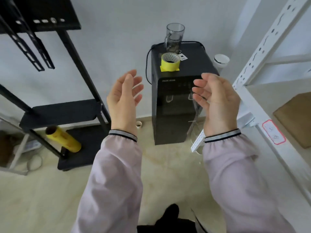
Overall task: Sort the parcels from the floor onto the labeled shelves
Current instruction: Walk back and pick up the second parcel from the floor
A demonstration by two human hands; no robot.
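Both hands raised, palms facing each other. The left hand (123,98) and the right hand (217,101) are held apart at chest height, fingers spread and holding nothing; neither grip is on a parcel. At the right, a white shelf unit (262,68) carries a red-bordered label (273,132) on its near edge, its writing too faint to read. One flat brown parcel (296,118) lies on that shelf, only partly in view. No parcel shows on the visible floor (42,190). Between the hands, farther off, stands a black water dispenser (175,106); on its top rest a yellow tape roll (170,62) and a clear glass mug (174,37), whose contents cannot be made out. A yellow film roll (63,138) lies under the black stand (64,113) at left.

Likely risks: an illegible label could lead to a parcel set on the wrong shelf; a wide arm swing near the dispenser could knock the mug down.
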